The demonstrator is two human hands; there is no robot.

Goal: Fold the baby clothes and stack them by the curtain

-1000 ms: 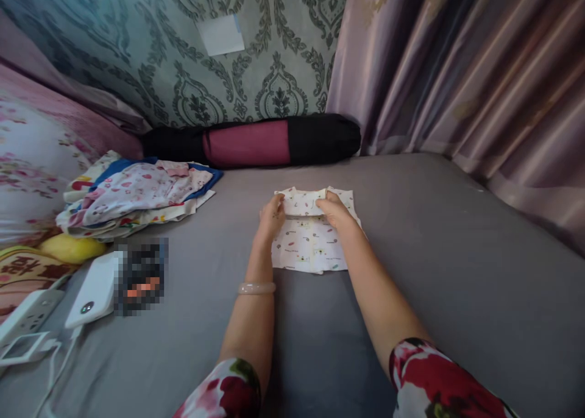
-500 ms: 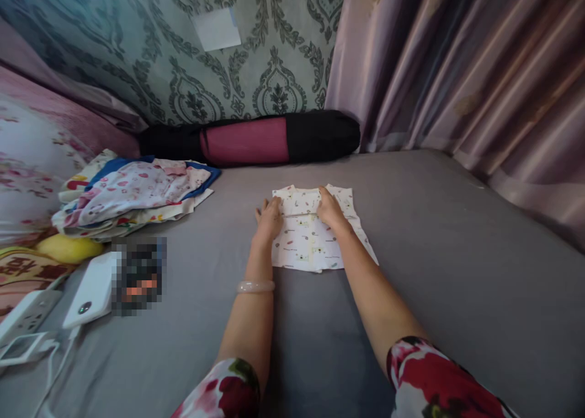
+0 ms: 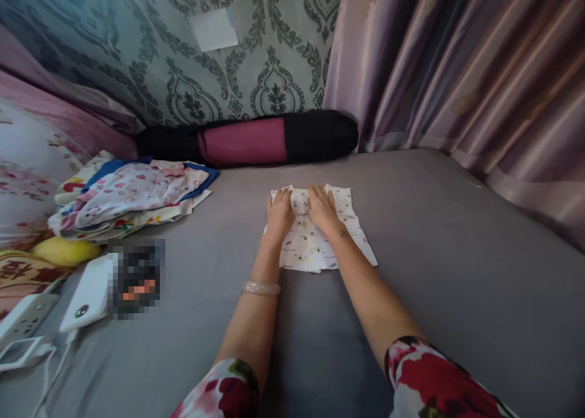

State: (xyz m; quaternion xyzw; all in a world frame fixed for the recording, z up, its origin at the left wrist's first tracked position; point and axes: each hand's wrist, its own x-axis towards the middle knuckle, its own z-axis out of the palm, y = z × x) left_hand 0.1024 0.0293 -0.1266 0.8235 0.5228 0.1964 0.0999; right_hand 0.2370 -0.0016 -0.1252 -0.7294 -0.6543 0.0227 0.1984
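Note:
A small white garment [image 3: 299, 241] with a scattered print and a yellowish centre strip lies spread on the grey sheet. My left hand [image 3: 280, 212] rests flat on its upper left part, fingers stretched toward the far edge. Close beside it, my right hand [image 3: 322, 208] lies flat on the upper middle, its fingers also extended. Neither hand grips the cloth. The parts of the garment under both palms are hidden. A pale bangle [image 3: 261, 288] circles my left wrist.
A pile of folded clothes [image 3: 141, 192] sits at the left. Nearer are a white power bank [image 3: 89, 293], a power strip [image 3: 27, 314] with cables and a yellow item [image 3: 66, 251]. A long black and maroon bag [image 3: 247, 141] lies along the wall; curtains [image 3: 411, 64] hang at right.
My left hand has moved right onto the garment and flattened. My right hand has let go of the upper edge and now lies flat on the cloth.

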